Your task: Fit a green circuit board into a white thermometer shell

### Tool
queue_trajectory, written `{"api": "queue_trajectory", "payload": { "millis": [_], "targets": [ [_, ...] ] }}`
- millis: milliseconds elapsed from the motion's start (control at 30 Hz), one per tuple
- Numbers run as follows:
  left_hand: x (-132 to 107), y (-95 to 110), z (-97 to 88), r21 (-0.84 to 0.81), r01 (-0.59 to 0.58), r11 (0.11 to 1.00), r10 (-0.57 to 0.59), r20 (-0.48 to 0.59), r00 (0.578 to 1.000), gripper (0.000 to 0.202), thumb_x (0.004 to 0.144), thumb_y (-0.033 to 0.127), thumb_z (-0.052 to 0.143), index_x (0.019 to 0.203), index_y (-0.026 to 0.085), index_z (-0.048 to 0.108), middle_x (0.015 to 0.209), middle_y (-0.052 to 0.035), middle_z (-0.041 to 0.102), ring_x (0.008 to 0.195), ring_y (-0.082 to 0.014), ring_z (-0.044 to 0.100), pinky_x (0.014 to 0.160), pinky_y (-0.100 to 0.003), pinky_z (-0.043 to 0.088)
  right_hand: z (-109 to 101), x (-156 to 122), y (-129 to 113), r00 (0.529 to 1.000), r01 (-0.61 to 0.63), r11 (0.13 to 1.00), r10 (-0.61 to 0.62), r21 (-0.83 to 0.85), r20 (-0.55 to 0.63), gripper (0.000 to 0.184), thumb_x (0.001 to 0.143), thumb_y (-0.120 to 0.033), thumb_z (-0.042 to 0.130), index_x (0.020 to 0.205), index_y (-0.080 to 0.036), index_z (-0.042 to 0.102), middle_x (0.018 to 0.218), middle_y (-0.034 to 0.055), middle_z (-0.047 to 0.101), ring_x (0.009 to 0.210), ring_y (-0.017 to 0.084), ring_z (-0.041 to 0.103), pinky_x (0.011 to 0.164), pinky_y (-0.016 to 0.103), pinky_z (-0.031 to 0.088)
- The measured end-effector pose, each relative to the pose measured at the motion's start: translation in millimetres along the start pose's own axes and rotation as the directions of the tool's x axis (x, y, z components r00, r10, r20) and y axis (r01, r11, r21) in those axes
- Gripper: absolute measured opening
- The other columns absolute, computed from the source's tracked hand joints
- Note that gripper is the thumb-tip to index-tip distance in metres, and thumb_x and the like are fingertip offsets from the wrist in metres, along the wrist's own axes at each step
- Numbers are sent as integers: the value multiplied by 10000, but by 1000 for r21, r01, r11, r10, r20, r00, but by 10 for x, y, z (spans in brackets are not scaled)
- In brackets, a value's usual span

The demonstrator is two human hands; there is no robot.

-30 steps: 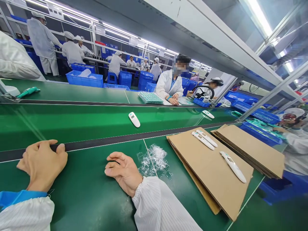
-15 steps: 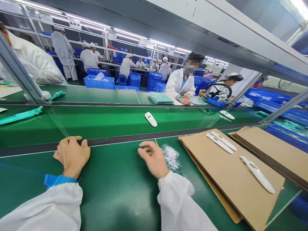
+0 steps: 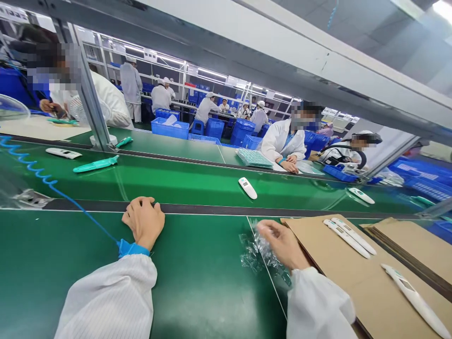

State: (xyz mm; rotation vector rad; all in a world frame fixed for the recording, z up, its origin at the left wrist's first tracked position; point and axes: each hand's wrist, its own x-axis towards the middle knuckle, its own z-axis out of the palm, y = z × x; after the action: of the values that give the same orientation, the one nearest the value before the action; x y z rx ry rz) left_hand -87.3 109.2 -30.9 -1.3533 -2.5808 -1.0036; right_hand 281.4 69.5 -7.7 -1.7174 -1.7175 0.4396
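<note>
Left of centre, the left hand (image 3: 144, 223) rests back-up on the black edge strip (image 3: 212, 210), fingers bent, grip hidden. Right of centre, the right hand (image 3: 280, 241) slants up-left from its sleeve (image 3: 318, 299), fingers curled at the clear plastic film pieces (image 3: 250, 256); I cannot tell whether it pinches any.

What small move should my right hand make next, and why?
Perhaps have your right hand pinch from the clear plastic pile: its bent fingers are at that pile, though contact is unclear, while your left hand sits apart at the dark strip.
</note>
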Motion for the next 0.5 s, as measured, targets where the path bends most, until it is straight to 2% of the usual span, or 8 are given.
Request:
{"api": "queue_trajectory", "payload": {
  "millis": [67, 133, 200, 233, 300, 367, 433, 500],
  "targets": [
    [-10, 5, -26, -28, 13, 1000, -13, 9, 1000, 236, 900, 277, 493, 1052, 161, 632, 1226, -145, 546, 1189, -341, 461, 1029, -515, 340, 122, -19, -55, 997, 76, 988, -77, -132, -2, 379, 847, -474, 539, 1079, -209, 681, 1074, 115, 685, 959, 303, 611, 796, 417, 486],
    [-32, 10, -57, -73, 17, 997, -14, 37, 999, 240, 907, 253, 481, 1060, 148, 633, 1226, -154, 546, 1202, -345, 446, 1013, -513, 338, 272, -44, -142, 977, 131, 957, -168, -257, -129, 411, 852, -442, 513, 1153, -198, 649, 1185, 161, 633, 1051, 364, 572, 823, 498, 473],
    [-49, 6, -61, -55, 4, 998, -3, 27, 1000, 223, 907, 244, 497, 1067, 177, 636, 1218, -120, 560, 1194, -301, 463, 1015, -464, 348, 459, -56, -254, 918, 214, 913, -309, -347, -248, 425, 892, -456, 458, 1176, -186, 623, 1199, 176, 611, 1083, 379, 562, 851, 530, 471],
    [-52, -2, -51, -39, 3, 999, -3, 14, 1000, 217, 905, 241, 508, 1075, 193, 634, 1217, -104, 564, 1193, -279, 469, 1022, -443, 347, 570, -57, -314, 885, 276, 897, -378, -346, -273, 418, 908, -467, 445, 1167, -186, 617, 1176, 169, 617, 1083, 369, 569, 870, 523, 475],
    [-53, -24, -20, -7, 10, 1000, -10, -5, 1000, 198, 902, 241, 523, 1063, 203, 632, 1215, -92, 566, 1193, -255, 476, 1036, -420, 340, 819, -65, -426, 852, 409, 879, -464, -244, -243, 392, 929, -475, 448, 1157, -196, 601, 1148, 146, 626, 1072, 331, 590, 896, 486, 488],
    [-52, -48, 7, 17, 10, 1000, -9, -11, 1000, 195, 899, 243, 530, 1062, 202, 629, 1216, -95, 566, 1182, -246, 484, 1038, -413, 338, 1067, -86, -503, 850, 495, 860, -509, -123, -137, 370, 945, -490, 437, 1147, -224, 599, 1153, 113, 639, 1067, 295, 609, 878, 450, 507],
    [-39, -75, 18, 39, -5, 999, 5, 0, 1000, 204, 911, 262, 517, 1069, 196, 627, 1220, -110, 569, 1167, -251, 494, 1030, -421, 339, 1255, -104, -530, 864, 499, 864, -502, -70, -36, 377, 949, -523, 422, 1133, -255, 613, 1180, 82, 650, 1093, 291, 605, 853, 450, 512],
    [19, -124, 17, 64, -45, 997, 42, 41, 998, 233, 935, 323, 487, 1068, 194, 629, 1199, -125, 586, 1139, -266, 510, 1004, -435, 352, 1348, -107, -518, 880, 474, 878, -474, -59, 16, 398, 935, -561, 432, 1118, -268, 631, 1198, 68, 654, 1121, 304, 589, 854, 468, 507]
  ]
}}
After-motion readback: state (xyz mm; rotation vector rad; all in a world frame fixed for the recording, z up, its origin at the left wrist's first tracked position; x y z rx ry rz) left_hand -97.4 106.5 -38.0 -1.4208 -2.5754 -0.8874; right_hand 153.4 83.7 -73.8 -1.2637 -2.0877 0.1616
